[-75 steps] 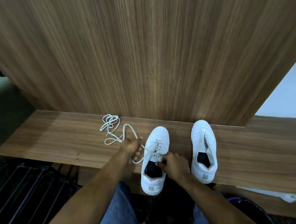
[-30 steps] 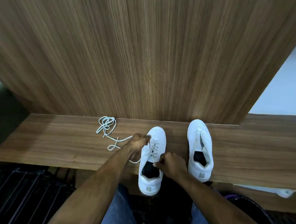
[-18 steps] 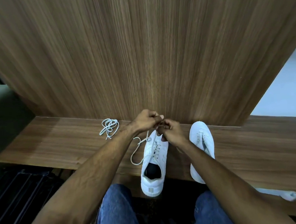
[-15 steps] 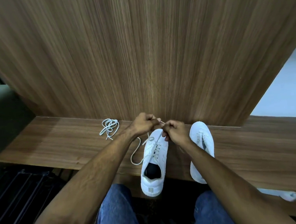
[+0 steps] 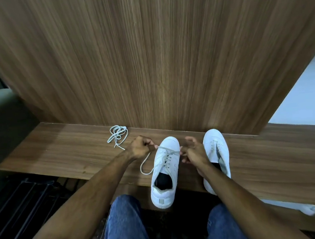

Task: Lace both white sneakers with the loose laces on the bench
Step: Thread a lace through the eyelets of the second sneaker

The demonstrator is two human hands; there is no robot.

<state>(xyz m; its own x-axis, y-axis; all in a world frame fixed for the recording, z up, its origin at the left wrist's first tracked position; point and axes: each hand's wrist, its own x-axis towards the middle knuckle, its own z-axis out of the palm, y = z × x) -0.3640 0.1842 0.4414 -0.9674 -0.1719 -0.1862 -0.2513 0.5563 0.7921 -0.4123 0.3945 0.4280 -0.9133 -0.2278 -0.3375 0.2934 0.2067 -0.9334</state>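
The left sneaker point(image 5: 165, 172) is laid with its toe toward the wood panel point(image 5: 158, 63) and its heel hanging off the near edge of the surface point(image 5: 62, 156), so its long axis runs pretty much straight away from the body. The lace point(image 5: 169, 150) is stretched crosswise over the toe end of the eyelet rows, at right angles to that axis. One end is pinched in the left hand point(image 5: 141, 148), which is curled tight just left of the shoe, with a slack loop drooping below it. The other end looks to be pinched in the fingertips of the right hand point(image 5: 193, 152), tucked between the two shoes, though the pinch itself is partly hidden, tbh.

So the next move is judged to hinge on that crosswise line: each end is fed back toward the heel, and both hands are about equally near.

The right sneaker point(image 5: 216, 156) is parked just beside the right hand, apparently unlaced. The spare lace point(image 5: 117, 134) is left bunched by the panel, nearer the left hand.
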